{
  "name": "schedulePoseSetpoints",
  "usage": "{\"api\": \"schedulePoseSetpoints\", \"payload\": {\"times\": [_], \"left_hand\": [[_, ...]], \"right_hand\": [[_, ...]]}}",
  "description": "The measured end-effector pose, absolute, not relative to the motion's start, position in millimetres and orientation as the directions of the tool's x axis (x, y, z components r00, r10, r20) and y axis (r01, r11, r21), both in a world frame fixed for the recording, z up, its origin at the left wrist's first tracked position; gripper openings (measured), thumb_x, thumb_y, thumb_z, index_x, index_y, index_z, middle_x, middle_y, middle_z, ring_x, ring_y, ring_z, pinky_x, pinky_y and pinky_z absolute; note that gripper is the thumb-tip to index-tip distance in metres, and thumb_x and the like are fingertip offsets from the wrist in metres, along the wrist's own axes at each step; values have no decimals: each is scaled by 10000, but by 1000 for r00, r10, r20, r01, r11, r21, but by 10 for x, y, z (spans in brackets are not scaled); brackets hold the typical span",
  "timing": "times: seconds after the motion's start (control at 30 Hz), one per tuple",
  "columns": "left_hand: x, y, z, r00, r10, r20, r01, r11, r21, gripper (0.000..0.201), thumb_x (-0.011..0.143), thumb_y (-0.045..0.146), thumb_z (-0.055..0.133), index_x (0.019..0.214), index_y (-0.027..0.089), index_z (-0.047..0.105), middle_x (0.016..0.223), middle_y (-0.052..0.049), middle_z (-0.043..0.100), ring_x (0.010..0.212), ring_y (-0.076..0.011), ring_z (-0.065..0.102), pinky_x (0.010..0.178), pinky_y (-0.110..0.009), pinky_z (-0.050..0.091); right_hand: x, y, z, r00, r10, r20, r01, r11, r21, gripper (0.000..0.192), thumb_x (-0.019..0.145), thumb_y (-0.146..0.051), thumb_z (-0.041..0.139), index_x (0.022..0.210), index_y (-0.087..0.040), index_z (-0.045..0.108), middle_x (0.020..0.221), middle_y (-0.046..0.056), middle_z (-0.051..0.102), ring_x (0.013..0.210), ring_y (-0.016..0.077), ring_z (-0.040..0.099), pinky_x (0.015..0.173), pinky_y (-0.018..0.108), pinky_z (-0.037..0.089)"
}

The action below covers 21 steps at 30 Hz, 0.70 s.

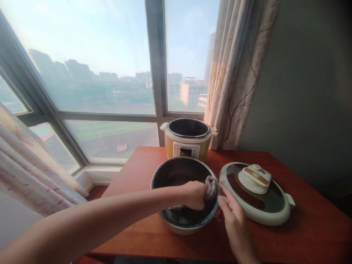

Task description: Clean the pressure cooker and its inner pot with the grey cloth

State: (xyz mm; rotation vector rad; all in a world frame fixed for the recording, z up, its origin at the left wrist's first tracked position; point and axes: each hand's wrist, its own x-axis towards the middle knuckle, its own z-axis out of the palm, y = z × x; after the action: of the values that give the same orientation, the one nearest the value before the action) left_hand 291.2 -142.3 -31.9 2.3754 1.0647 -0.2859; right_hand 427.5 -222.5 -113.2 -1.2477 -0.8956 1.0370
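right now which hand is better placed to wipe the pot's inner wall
Probably the left: the left hand reaches inside the pot holding the cloth, near the inner wall. The right hand is at the pot's outer side, by the rim.

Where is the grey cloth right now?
In the head view, the grey cloth is right of centre, bunched in the left hand inside the inner pot, near its right-hand rim and close to the right hand.

Grey-framed window (pixel 156 62), hazy buildings (pixel 78 69) outside, patterned curtains (pixel 239 69) either side, dark wall (pixel 299 91)
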Motion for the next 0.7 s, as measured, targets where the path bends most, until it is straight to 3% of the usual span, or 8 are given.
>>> {"api": "schedulePoseSetpoints", "payload": {"times": [0.1, 0.27, 0.37, 0.57, 0.7], "left_hand": [[2850, -1499, -253, 743, 517, -425, 627, -759, 174, 319, 720, 139, 625, 1017, 93, 733, 949, -205, 751, 838, -333, 728, 657, -350, 549], [2705, -1483, -214, 811, 291, -508, 350, -936, 23, 273, 768, 100, 588, 992, 123, 743, 954, -188, 755, 841, -326, 721, 647, -354, 524], [2654, -1420, -173, 788, 219, -576, 296, -954, 43, 285, 770, 97, 590, 1016, 105, 733, 946, -188, 751, 845, -326, 711, 633, -346, 497], [2535, -1246, -181, 794, 218, -568, 460, -826, 326, 506, 734, 175, 655, 1239, 197, 623, 1043, -77, 742, 879, -248, 686, 715, -288, 500], [2526, -1282, -267, 792, 234, -564, 439, -861, 258, 498, 703, 165, 665, 1200, 157, 639, 1064, -130, 739, 898, -282, 693, 697, -305, 505]], "right_hand": [[4360, -2075, -1172, 310, 950, -35, -147, 12, -989, 750, 803, -539, 648, 1406, -110, 528, 608, -1, 614, 542, 176, 534, 540, 286, 442], [4488, -1793, -1214, 356, 935, 9, -112, 52, -992, 666, 759, -519, 688, 1291, -120, 648, 713, 40, 711, 718, 243, 651, 719, 344, 507], [4522, -1713, -1212, 353, 935, 33, -91, 69, -993, 627, 737, -523, 703, 1232, -138, 691, 712, 41, 719, 740, 255, 666, 739, 362, 522], [4541, -1693, -1244, 348, 936, 52, -64, 79, -995, 618, 729, -543, 709, 1201, -144, 709, 722, 43, 726, 741, 248, 670, 734, 353, 531], [4526, -1693, -1271, 356, 933, 61, -56, 87, -995, 596, 750, -535, 695, 1210, -156, 705, 824, 63, 753, 822, 273, 685, 763, 371, 543]]}}
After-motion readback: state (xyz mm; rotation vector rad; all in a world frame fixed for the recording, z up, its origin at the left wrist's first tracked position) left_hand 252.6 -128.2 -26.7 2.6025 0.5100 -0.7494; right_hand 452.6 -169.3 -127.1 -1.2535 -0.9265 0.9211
